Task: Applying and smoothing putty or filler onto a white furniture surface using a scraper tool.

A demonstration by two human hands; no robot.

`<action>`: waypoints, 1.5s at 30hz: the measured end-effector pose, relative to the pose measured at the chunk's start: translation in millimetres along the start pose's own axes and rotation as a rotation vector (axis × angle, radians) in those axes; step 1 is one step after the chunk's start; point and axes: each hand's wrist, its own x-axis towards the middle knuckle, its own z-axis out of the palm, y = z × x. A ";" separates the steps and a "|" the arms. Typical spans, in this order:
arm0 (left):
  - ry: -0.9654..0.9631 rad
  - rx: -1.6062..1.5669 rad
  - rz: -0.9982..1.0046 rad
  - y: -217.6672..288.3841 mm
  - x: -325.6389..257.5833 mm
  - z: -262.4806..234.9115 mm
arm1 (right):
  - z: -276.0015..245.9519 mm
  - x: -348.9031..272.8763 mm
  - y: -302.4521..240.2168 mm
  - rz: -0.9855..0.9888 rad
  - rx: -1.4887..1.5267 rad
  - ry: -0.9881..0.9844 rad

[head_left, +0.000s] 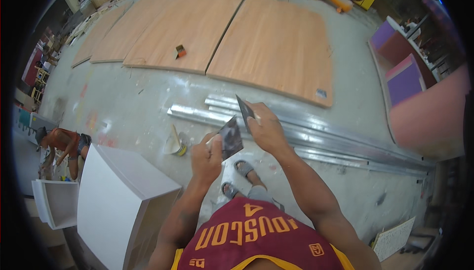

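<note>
My left hand (206, 159) is closed around a flat putty scraper (231, 138), its broad dark blade smeared with grey and whitish stains. In my right hand (267, 128) is a second thin dark scraper (244, 110), tilted so that it shows narrower. The two blades are close together in front of me, above the floor; I cannot tell whether they touch. Just left of my left hand stands an open can (177, 147) on the floor, with whitish stuff on it and a stick or handle poking out.
Long shiny metal channels (316, 128) lie on the floor beyond my hands. Large wooden panels (274, 43) lie farther off, a small box (180, 51) on one. A white curved cabinet (118, 176) is at my left, with a crouching person (66, 141) behind it. A pink-and-purple counter (407, 82) stands right.
</note>
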 end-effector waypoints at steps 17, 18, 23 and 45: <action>-0.211 -0.833 0.231 101.6 86.2 -56.5 | -43.5 -14.2 -75.7 0.407 1.902 -0.623; -0.318 -0.789 0.232 107.4 87.5 -54.1 | -45.0 -16.6 -78.6 0.383 1.898 -0.613; -0.448 -0.644 0.291 97.2 75.8 -54.3 | -28.2 -33.4 -51.5 0.485 1.602 -0.325; -0.110 -0.472 0.069 124.2 127.5 106.6 | -98.4 -5.8 182.4 0.521 1.328 0.696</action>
